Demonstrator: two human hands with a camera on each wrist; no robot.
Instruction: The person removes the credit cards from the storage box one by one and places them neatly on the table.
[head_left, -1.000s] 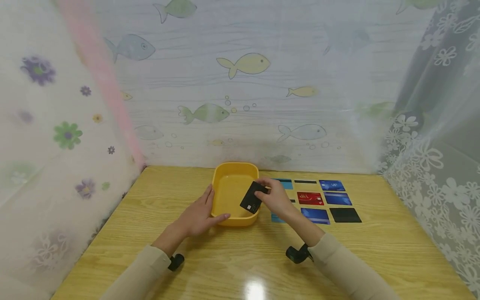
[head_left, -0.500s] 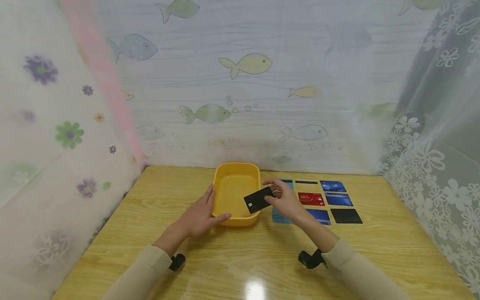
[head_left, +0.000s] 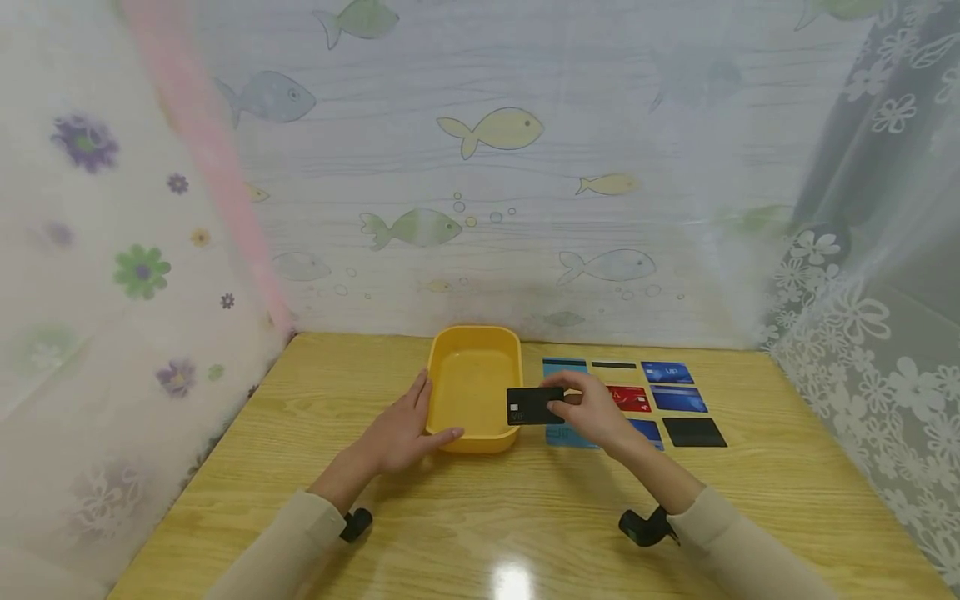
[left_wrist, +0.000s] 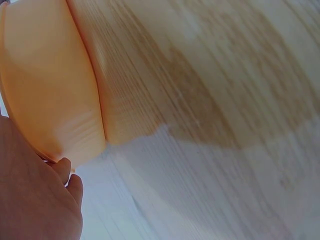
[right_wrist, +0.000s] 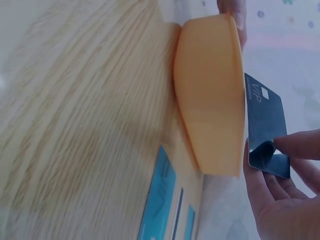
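My right hand (head_left: pixel 588 414) pinches a black card (head_left: pixel 533 406) by its right end, holding it level just above the right rim of a yellow tray (head_left: pixel 474 342). The right wrist view shows the same black card (right_wrist: pixel 266 125) bent between my fingertips (right_wrist: pixel 300 146) beside the yellow tray (right_wrist: pixel 210 100). My left hand (head_left: pixel 405 425) rests against the tray's left front corner, thumb along the front wall and fingers up the left side. In the left wrist view my left hand (left_wrist: pixel 35 200) touches the yellow tray (left_wrist: pixel 45 90). The tray looks empty inside.
Several cards lie in rows on the wooden table (head_left: pixel 750 500) right of the tray: a light blue card (head_left: pixel 564 366), a red card (head_left: pixel 632 398), blue cards (head_left: pixel 667 372) and a black card (head_left: pixel 693 432). Patterned curtains (head_left: pixel 870 250) close in the sides and back.
My right hand has drawn the black card from over the tray's inside toward its right rim and turned it from tilted to level. The left hand stayed on the tray.
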